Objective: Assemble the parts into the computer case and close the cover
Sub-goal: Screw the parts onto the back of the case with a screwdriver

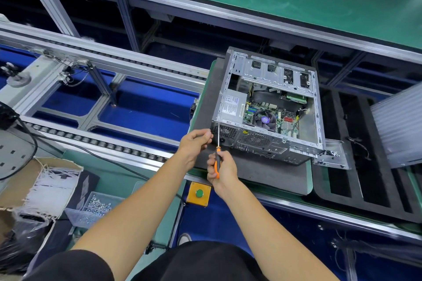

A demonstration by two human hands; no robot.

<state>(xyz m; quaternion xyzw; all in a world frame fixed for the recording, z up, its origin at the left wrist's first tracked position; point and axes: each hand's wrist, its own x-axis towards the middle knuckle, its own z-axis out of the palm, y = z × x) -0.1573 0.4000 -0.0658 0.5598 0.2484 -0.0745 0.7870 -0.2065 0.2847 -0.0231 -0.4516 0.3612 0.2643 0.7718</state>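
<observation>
1. The right hand [221, 170] has its grip clamped on the orange-and-black handle of the screwdriver [218, 155], fingers wrapped round it and the thumb along the side.
2. The left hand [196, 141] has its fingers curled, fingertips bunched beside the shaft near the case corner; whether they pinch the shaft or a screw cannot be told.
3. The screwdriver's long axis runs nearly straight away from the person, handle near, thin shaft far, its tip touching the near-left corner of the computer case [269, 107] at the rear panel's upper edge.
4. The computer case lies on its side on a dark grey mat [255, 173] on the tabletop [306, 185], open side up with the cover off, rear panel with vents and ports facing the person.
5. Inside, the power supply [233, 105] sits at the near left, the motherboard with its fan [265, 119] beside it, and the drive cage [276, 73] across the far side.
6. The mat's left edge lies just beyond the left hand, with the roller conveyor [102, 143] and open frame beyond it.
7. To the case's right a small clear tray of dark screws [331, 154] touches its near-right corner, and a black foam tray [365, 166] lies further right.
8. Below the hands sits a yellow box with a green button [199, 193]; a clear bin of silver screws [96, 207] lies well to the left.
</observation>
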